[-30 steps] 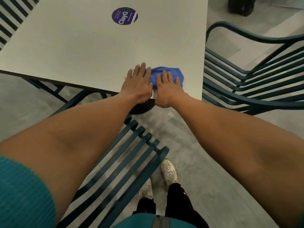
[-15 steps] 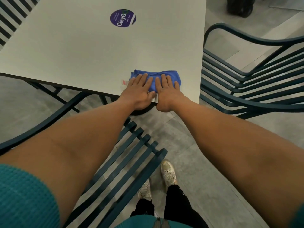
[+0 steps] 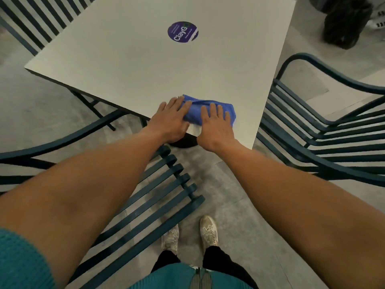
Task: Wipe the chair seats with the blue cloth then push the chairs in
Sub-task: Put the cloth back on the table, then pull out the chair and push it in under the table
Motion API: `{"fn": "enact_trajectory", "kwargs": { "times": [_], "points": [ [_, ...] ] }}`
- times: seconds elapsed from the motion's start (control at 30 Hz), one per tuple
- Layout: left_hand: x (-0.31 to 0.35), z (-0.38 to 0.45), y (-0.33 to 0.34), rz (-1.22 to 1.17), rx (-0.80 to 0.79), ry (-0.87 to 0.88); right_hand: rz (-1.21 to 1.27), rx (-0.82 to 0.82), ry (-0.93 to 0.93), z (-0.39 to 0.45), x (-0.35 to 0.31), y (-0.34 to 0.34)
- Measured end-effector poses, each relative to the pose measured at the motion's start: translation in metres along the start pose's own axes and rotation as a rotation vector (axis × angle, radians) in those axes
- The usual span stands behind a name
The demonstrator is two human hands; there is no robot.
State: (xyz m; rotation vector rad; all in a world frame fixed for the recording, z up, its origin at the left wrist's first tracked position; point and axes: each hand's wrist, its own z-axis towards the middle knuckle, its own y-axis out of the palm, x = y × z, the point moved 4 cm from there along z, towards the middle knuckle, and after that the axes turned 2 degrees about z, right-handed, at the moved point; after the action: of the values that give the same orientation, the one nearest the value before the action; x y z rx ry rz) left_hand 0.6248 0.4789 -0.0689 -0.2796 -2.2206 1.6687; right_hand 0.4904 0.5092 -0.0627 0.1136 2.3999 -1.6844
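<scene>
A folded blue cloth (image 3: 196, 110) lies near the front corner of the white square table (image 3: 145, 65). My left hand (image 3: 171, 119) rests flat with its fingers over the cloth's left end. My right hand (image 3: 216, 124) presses flat on the cloth's right part, fingers spread. Neither hand curls around the cloth. A dark teal slatted chair (image 3: 158, 195) stands under my arms at the table's near side, its seat partly hidden by my left forearm. A second teal slatted chair (image 3: 325, 132) stands to the right of the table.
A round purple sticker (image 3: 183, 34) marks the table's middle. A third slatted chair (image 3: 37, 15) stands at the far left. A black bag (image 3: 345, 24) sits on the grey floor at top right. My shoes (image 3: 208, 230) stand between the two near chairs.
The cloth has gone from a small bunch under my right hand to a longer folded strip under both hands. The view has shifted, bringing the table further into the frame.
</scene>
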Motion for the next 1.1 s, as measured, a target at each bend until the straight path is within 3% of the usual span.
{"fn": "enact_trajectory", "kwargs": {
  "times": [0.13, 0.33, 0.57, 0.7, 0.83, 1.1],
  "points": [
    [-0.028, -0.065, 0.001, 0.055, -0.031, -0.092, 0.101, 0.058, -0.265, -0.033, -0.048, 0.002],
    [-0.067, -0.228, 0.049, 0.029, -0.293, -0.430, -0.047, -0.366, -0.392, -0.085, -0.127, 0.066],
    [-0.087, -0.412, 0.087, 0.041, -0.418, -0.629, -0.164, -0.541, -0.535, -0.198, -0.244, 0.143],
    [-0.122, -0.489, 0.076, 0.137, -0.429, -0.615, -0.126, -0.572, -0.461, -0.242, -0.312, 0.169],
    [-0.163, -0.539, 0.056, 0.206, -0.406, -0.540, 0.192, -0.568, -0.342, -0.275, -0.374, 0.179],
    [-0.249, -0.559, 0.026, 0.328, -0.294, -0.409, 0.560, -0.517, -0.080, -0.312, -0.449, 0.200]
  ]
}}
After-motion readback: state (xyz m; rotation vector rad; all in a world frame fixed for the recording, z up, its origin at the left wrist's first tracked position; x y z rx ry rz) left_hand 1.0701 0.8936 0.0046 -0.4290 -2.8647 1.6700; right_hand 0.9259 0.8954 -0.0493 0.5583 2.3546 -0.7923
